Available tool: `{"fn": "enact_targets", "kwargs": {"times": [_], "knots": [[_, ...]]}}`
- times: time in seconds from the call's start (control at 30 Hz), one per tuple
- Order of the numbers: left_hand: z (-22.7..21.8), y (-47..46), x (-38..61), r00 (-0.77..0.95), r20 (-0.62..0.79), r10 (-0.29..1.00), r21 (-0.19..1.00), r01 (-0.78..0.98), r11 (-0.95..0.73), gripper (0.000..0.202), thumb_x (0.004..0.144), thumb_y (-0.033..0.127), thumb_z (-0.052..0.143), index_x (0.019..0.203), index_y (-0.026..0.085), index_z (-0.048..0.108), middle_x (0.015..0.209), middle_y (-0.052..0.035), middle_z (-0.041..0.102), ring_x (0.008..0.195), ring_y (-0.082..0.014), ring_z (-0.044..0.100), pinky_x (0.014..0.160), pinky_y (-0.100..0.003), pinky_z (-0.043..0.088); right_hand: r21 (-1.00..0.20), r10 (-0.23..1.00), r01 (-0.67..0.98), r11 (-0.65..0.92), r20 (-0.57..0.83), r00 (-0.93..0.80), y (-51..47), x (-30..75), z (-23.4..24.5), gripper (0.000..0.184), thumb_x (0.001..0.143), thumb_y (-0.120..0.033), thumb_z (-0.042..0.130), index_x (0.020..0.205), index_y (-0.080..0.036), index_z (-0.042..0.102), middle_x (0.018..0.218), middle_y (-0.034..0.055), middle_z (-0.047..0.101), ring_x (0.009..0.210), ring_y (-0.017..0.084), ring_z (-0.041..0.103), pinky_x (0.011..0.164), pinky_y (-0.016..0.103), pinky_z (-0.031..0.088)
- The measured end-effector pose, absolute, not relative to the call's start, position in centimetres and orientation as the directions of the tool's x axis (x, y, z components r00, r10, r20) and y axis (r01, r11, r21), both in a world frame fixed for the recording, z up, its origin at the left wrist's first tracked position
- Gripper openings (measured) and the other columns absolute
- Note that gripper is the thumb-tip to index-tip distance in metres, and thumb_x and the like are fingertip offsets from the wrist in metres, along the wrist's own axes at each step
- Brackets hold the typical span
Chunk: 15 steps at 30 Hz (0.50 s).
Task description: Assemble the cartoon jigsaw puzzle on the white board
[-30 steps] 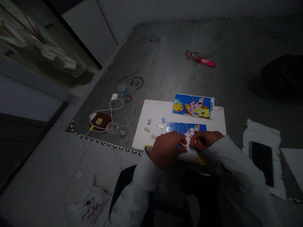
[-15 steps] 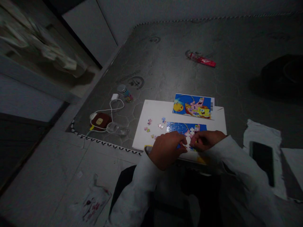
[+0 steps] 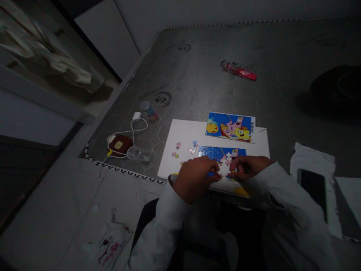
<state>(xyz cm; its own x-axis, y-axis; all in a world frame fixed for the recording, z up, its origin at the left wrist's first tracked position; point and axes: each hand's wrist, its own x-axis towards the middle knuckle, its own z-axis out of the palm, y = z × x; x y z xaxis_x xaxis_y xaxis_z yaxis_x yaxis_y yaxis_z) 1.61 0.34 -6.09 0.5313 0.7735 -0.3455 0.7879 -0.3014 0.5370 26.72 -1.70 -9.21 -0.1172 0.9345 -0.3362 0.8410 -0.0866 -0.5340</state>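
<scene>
A white board [image 3: 184,137] lies on a grey patterned mat. On it sits a partly built cartoon jigsaw [image 3: 220,153], blue at the top. My left hand [image 3: 196,178] is curled at the jigsaw's near left edge, fingertips pinched on a small blue piece. My right hand [image 3: 246,166] is curled beside it, fingertips pressed down on the jigsaw's lower part. A few loose pieces [image 3: 186,149] lie left of the jigsaw. The colour reference picture [image 3: 229,127] rests at the board's far edge.
Left of the board are a clear glass [image 3: 138,153], a dark red pack with a white cable [image 3: 120,144] and a small jar [image 3: 149,110]. A red wrapper [image 3: 239,71] lies farther back. A dark phone [image 3: 311,188] rests on white cloth at right.
My hands have drawn slightly apart and lowered onto the jigsaw; my left hand shifted a little toward me. Nothing else moved.
</scene>
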Motion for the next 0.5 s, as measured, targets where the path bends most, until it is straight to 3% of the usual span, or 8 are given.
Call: {"fn": "enact_targets", "kwargs": {"times": [0.5], "knots": [[-6.0,0.59,1.82,0.536,-0.366,0.761,0.564,0.778,-0.277,0.017,0.1,0.032,0.089,0.116,0.028,0.085,0.123,-0.0016,0.087,0.117,-0.0281,0.081,0.097,-0.04,0.06,-0.567,0.926,0.821,-0.069,-0.343,-0.16,-1.9,27.19,-9.64,0.013,0.08,-0.04,0.089,0.087,-0.032,0.081,0.066,-0.007,0.071,0.065,0.017,0.067,0.066,0.03,0.046]]}}
